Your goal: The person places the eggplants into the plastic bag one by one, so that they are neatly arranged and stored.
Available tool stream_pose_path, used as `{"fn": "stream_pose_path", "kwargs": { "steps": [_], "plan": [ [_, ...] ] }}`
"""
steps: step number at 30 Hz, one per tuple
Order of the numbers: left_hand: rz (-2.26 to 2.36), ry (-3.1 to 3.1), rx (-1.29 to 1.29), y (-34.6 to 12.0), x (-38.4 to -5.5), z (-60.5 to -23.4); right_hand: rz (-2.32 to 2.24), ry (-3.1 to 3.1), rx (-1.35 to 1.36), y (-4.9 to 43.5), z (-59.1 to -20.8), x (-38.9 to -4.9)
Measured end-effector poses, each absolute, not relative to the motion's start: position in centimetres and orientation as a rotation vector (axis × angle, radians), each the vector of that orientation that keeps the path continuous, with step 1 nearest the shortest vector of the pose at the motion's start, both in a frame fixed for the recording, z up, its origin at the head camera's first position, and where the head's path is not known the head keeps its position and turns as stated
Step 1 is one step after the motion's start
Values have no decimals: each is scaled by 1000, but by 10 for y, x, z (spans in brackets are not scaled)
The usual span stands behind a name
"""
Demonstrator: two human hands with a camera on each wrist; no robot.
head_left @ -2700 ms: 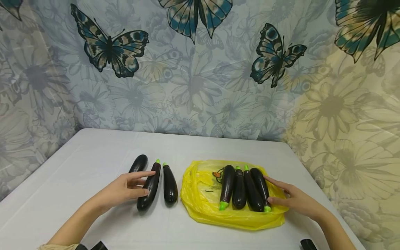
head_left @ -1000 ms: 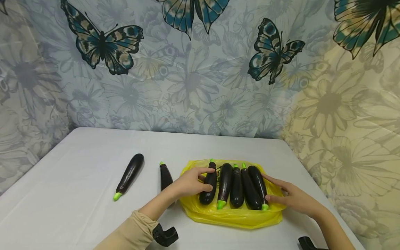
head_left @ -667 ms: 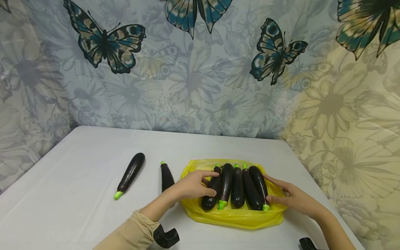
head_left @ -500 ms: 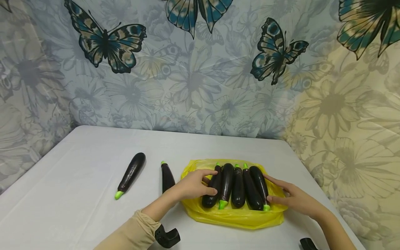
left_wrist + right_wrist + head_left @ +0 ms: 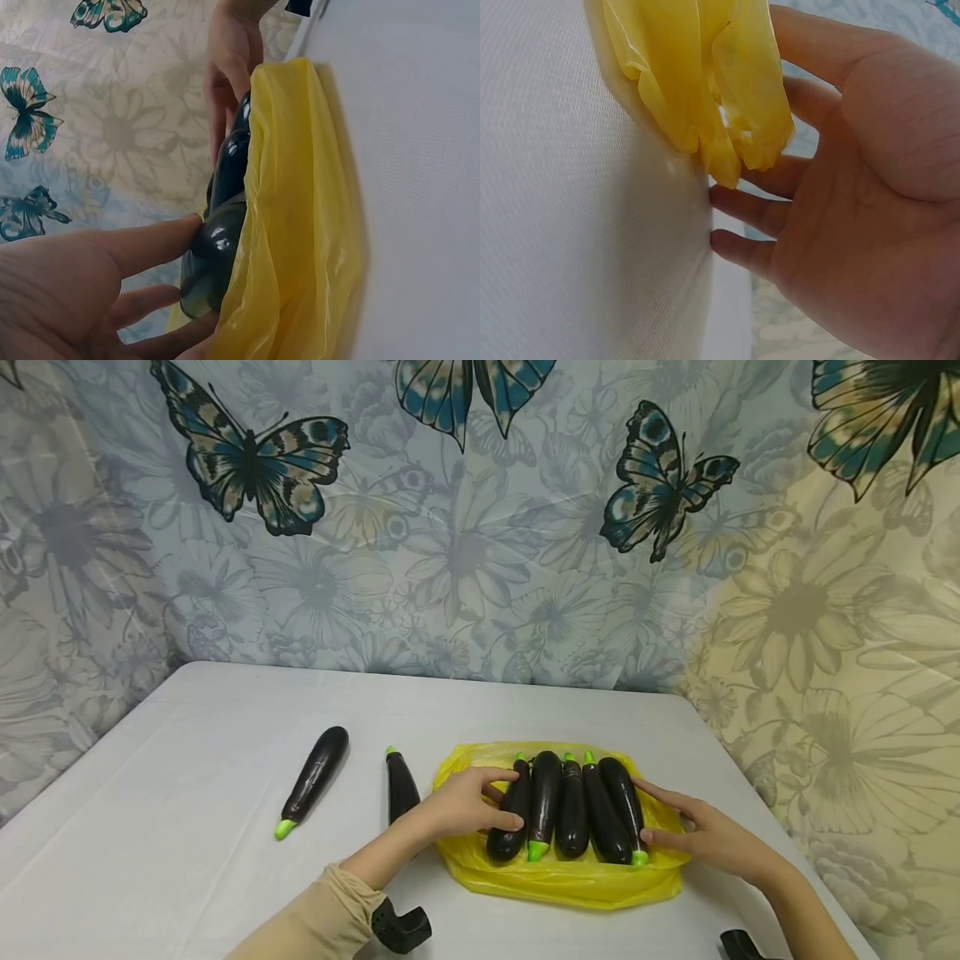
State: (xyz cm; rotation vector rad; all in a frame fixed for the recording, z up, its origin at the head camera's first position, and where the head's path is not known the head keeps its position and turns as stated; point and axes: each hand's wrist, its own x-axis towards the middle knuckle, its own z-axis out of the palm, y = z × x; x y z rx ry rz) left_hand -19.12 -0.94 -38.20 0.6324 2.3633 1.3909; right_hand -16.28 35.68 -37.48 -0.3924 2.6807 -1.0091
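A yellow plastic bag lies flat on the table, with several dark eggplants side by side on it. My left hand holds the leftmost eggplant there between thumb and fingers; the left wrist view shows the thumb on the glossy rounded end of this eggplant. At the row's other side, my right hand rests with extended fingers against the rightmost eggplant. In the right wrist view the bag's crumpled edge hides part of the right hand's fingers.
Left of the bag, one eggplant lies slanted on the white table. Another eggplant sits nearer the bag, partly covered by the left forearm. Black wrist mounts show at the wrists. Butterfly-patterned fabric backs the table.
The left hand has carried an eggplant from the table at left onto the bag and slid it right beside the row. The right hand has stayed in place.
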Motion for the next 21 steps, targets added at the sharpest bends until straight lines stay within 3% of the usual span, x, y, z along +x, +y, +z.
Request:
{"fn": "stream_pose_path", "kwargs": {
  "steps": [21],
  "plan": [
    [1429, 2296, 607, -10, -193, -384, -1009, 2684, -403, 357, -376, -163]
  ]
}}
